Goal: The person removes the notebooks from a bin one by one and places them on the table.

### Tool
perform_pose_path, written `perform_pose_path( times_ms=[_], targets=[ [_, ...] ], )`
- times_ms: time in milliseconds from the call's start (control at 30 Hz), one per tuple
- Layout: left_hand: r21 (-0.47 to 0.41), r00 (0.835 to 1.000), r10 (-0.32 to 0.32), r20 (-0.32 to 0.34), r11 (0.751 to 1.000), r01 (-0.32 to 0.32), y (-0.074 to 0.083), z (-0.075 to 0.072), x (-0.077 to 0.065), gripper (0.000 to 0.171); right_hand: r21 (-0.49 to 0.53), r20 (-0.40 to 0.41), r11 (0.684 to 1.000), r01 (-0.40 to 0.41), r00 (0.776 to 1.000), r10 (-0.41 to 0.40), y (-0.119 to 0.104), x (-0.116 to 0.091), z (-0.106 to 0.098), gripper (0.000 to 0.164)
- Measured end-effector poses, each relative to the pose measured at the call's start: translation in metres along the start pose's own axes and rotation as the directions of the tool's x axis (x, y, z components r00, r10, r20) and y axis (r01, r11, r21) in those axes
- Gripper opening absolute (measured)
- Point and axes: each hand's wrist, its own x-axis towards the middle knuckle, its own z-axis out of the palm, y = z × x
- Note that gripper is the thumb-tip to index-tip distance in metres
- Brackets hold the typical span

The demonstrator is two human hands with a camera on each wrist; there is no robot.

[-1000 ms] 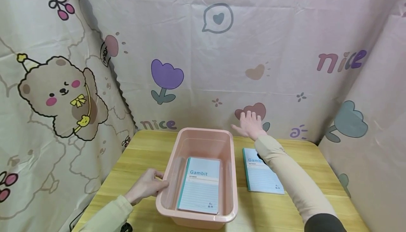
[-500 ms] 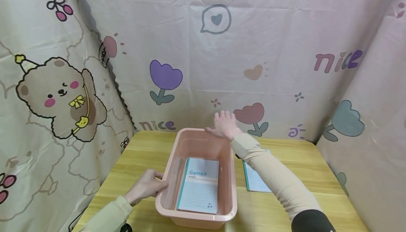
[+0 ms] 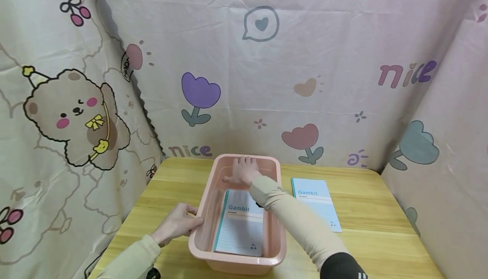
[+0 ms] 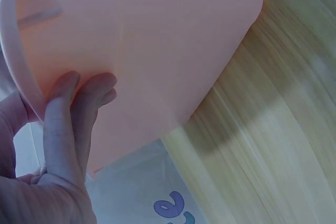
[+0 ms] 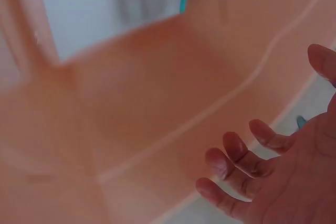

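L hand [image 3: 177,224] pinches tub [image 3: 236,260] rim at 9 o'clock; R hand [image 3: 244,171], empty, fingers loosely spread, over its 12 o'clock end; notebook [image 3: 237,232] inside, 2nd notebook [image 3: 314,190] at 3 on table [image 3: 366,211]; firm L grip prob. steadies tub best

Behind the wooden table [image 3: 366,211] hangs a pale, lightly creased cloth [image 3: 263,67] printed with a purple tulip [image 3: 201,92], a reddish-pink tulip [image 3: 300,137], a speech bubble [image 3: 262,24] around a heart, and the word "nice" in several spots. Left of the table, another pale cloth [image 3: 20,152] with a wavy edge shows a winking bear [image 3: 72,126] in a party hat, with pink cherries near it. Right of the table, slanting cloth [image 3: 450,202] carries a grey-blue tulip [image 3: 418,145].
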Motion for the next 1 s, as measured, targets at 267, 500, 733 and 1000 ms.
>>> perform_pose_path(
  times_ms=[267,500,733,1000],
  targets=[
    [-0.001,1.0,-0.001,-0.007,1.0,0.001,-0.001,0.0,0.0,0.038,-0.009,0.041,0.999,-0.039,0.998,0.04,-0.014,0.011,0.039,0.092],
    [-0.003,1.0,0.008,-0.01,1.0,-0.008,-0.002,0.0,0.0,0.038,0.037,-0.015,0.999,-0.04,0.999,0.04,-0.015,0.014,0.072,0.088],
    [0.0,1.0,0.0,-0.028,1.0,0.0,-0.001,0.001,0.0,0.037,0.086,-0.007,0.995,-0.05,0.999,0.051,-0.01,0.02,0.11,0.096],
    [0.013,0.999,-0.013,-0.042,1.0,0.014,0.0,0.003,-0.001,0.035,0.078,-0.029,0.994,-0.082,0.996,0.085,-0.004,0.021,0.142,0.108]
  ],
)
